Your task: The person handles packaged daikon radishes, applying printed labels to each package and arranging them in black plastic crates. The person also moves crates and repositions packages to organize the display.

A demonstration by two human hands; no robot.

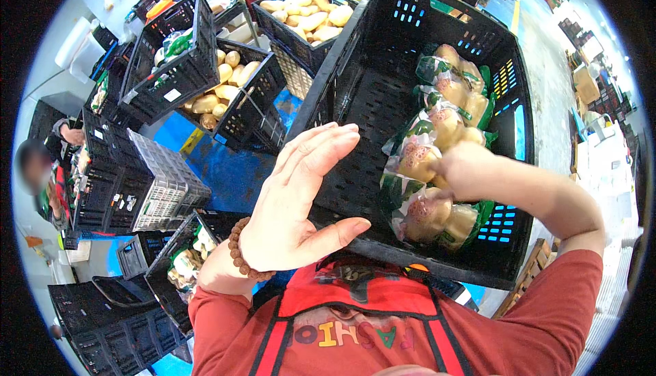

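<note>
A large black plastic crate (321, 102) stands in front of me. Along its right side lies a row of bagged butternut squashes (447, 117), packed in clear and green film. My right hand (468, 167) reaches over the crate's right wall onto the nearer bags; motion blur smears its fingers, so their grip cannot be made out. My left hand (301, 191), with a brown bead bracelet (239, 251) at the wrist, is raised at the crate's near left side. Its fingers are stretched, the thumb apart, and it holds nothing.
Beyond the crate's left side stand black crates of loose squashes (311, 17), and another crate (171, 61) holds green-wrapped packs. More stacked crates (113, 178) are at far left, near another person's hand (72, 134). A wooden pallet (526, 277) lies at right.
</note>
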